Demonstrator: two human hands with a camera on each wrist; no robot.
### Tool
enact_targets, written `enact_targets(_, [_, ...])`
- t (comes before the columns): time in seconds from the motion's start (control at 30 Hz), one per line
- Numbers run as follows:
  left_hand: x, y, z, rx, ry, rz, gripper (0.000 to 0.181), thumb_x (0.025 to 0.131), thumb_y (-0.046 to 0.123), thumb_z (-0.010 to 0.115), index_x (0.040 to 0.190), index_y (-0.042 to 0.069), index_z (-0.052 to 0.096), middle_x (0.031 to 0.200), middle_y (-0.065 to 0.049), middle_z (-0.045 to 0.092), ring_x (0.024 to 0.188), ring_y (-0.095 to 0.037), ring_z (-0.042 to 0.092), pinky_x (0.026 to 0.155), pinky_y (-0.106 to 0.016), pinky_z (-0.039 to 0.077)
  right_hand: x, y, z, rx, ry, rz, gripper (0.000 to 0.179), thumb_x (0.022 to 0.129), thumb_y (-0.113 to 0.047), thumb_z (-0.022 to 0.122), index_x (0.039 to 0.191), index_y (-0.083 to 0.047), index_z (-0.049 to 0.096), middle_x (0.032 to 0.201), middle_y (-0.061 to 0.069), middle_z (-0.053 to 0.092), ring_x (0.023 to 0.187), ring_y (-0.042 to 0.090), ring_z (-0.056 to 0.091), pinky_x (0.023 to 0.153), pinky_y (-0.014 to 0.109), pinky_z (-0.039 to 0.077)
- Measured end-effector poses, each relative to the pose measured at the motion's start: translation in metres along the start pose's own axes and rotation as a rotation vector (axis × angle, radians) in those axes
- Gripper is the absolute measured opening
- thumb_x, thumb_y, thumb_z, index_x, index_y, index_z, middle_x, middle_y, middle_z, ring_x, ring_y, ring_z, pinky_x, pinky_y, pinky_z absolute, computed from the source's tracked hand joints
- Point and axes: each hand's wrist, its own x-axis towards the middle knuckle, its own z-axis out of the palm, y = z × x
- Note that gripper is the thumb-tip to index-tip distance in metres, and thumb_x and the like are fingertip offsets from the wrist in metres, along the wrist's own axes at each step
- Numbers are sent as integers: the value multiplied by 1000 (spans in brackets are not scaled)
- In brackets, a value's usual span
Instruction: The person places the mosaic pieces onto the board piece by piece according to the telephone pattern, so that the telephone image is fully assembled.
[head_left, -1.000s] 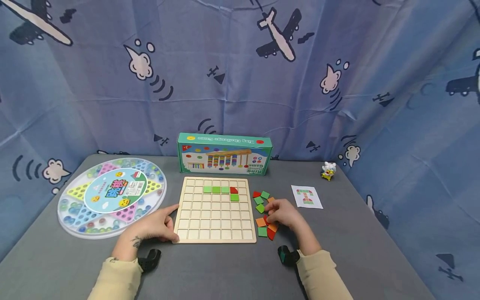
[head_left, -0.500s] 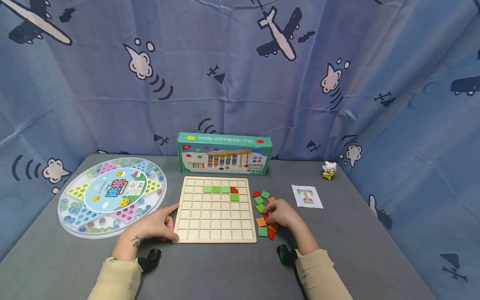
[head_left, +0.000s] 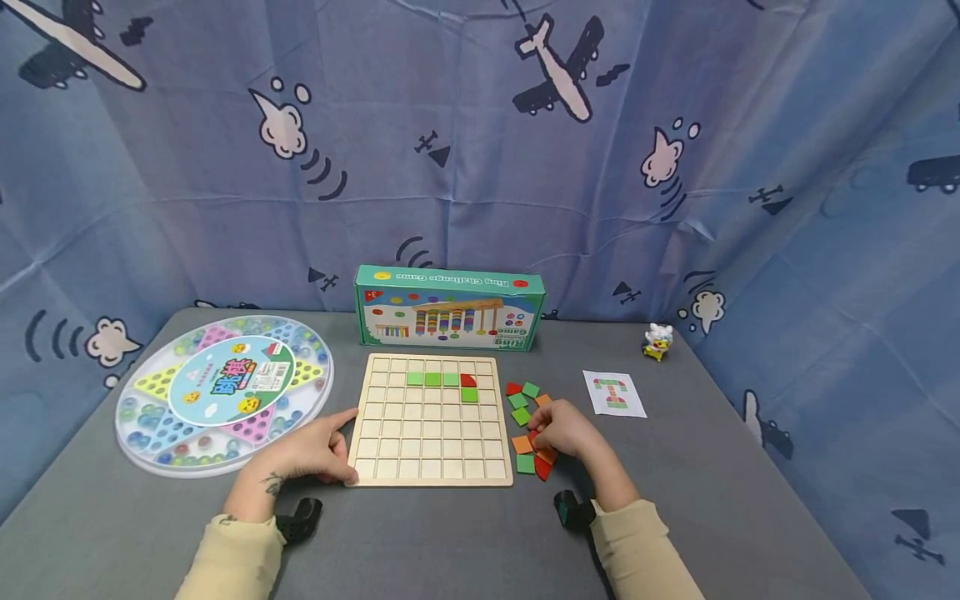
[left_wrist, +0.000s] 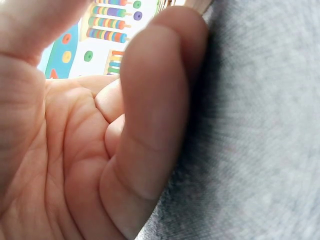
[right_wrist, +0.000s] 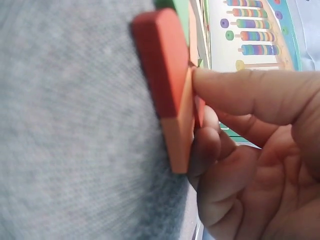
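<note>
My left hand (head_left: 303,454) rests at the left edge of a wooden grid board (head_left: 431,443), index finger stretched along the side and thumb at the near corner. Three green square tiles in a row (head_left: 432,379), a red quarter-round tile (head_left: 468,381) and another green tile (head_left: 468,395) lie in the board's cells. To the right of the board, my right hand (head_left: 564,429) is over a loose pile of tiles. In the right wrist view its thumb and fingertips pinch a red tile (right_wrist: 200,112), beside an orange tile (right_wrist: 178,145) and a thick red tile (right_wrist: 162,60).
A round marble-game board (head_left: 232,381) lies at the left. Behind the grid board stands a green game box (head_left: 450,312). A printed pattern card (head_left: 630,404) and a small toy figure (head_left: 657,342) are at the right. Green tiles (head_left: 525,463) and orange tiles (head_left: 522,444) lie near my right hand.
Almost nothing moves: my left hand holds its place, and my right hand stays at the tile pile with only a slight shift of the wrist and fingers.
</note>
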Motion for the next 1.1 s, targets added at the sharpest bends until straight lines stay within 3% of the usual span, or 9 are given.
enact_targets(0.23, [-1,-1,-1,-10,5,13,106,63,12,81,145,-6,15,61,-1,52,51,-11,44,48,-26,37,0,0,0,25,-23,-6,15,69,6,65,83,1,64,70,4,57,61,13,48,54,24,40])
enact_targets(0.37, [-1,-2,-1,-10,5,16,107,63,12,81,145,-6,15,61,-1,52,51,-11,44,49,-26,37,1,2,-1,66,-53,-66,15,67,7,65,80,1,60,63,2,52,55,13,45,51,25,38])
enact_targets(0.5, [-2,-3,-1,-2,10,3,107,63,14,82,145,-5,16,62,-1,53,51,-10,45,49,-25,37,2,-4,-7,176,-81,-132,18,73,3,67,88,3,57,66,2,48,54,14,42,48,26,35])
enact_targets(0.63, [-2,-4,-1,-3,13,1,107,63,13,82,145,-5,16,61,-1,53,51,-10,44,49,-25,37,8,-23,-13,329,-68,-192,25,80,-2,65,102,4,55,76,4,51,56,15,43,48,28,38])
enact_targets(0.8, [-1,-5,-2,-12,12,4,107,63,13,81,145,-5,15,61,-1,52,50,-10,44,48,-25,37,21,-59,-10,459,-51,-313,19,84,-2,62,103,-1,56,82,3,56,56,15,44,52,29,40])
enact_targets(0.97, [1,-7,-1,-6,15,-10,107,63,15,82,145,-3,17,61,-1,53,50,-11,45,49,-25,37,41,-94,2,473,-46,-371,13,85,-3,61,98,-3,60,85,5,60,62,21,53,54,29,43])
enact_targets(1.1, [3,-6,0,-7,15,-18,107,62,15,82,146,-2,18,62,-1,53,51,-11,45,49,-25,37,59,-113,15,434,-46,-392,11,85,-2,59,96,-3,62,90,9,61,75,34,57,63,43,49])
